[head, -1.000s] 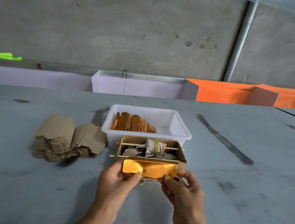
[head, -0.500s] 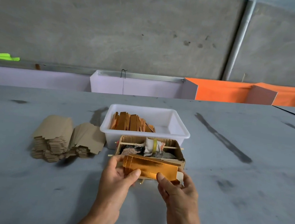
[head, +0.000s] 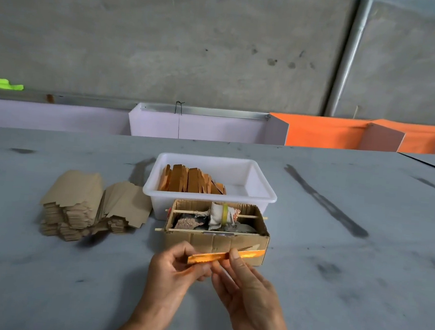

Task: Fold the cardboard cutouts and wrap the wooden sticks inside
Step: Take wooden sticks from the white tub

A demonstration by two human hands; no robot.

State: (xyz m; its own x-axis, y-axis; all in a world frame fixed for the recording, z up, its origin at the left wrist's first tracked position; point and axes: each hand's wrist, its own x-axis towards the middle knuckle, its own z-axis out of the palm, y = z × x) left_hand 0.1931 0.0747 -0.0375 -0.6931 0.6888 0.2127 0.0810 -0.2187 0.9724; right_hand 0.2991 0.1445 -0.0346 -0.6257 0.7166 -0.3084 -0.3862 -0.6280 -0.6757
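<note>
A shiny gold cardboard cutout (head: 249, 255), folded into a long narrow strip, is held edge-on just in front of the small cardboard box (head: 246, 242). My left hand (head: 173, 269) grips its left end, fingers curled round it. My right hand (head: 245, 283) pinches it near the middle, with thumb and fingers over the fold. Whether a wooden stick lies inside the fold is hidden. Brown cardboard cutouts (head: 86, 203) lie stacked in two fanned piles at the left. Orange wrapped pieces (head: 191, 182) stand in the white plastic tub (head: 261, 195).
The small cardboard box holds rags and scraps, with two thin wooden sticks (head: 194, 212) laid across its top. The grey table (head: 346, 268) has dark smears. White and orange partitions (head: 206, 127) run along its far edge below a concrete wall.
The gold cutout was held flat and open facing me; both hands have folded it over into a narrow strip and my hands have moved closer together.
</note>
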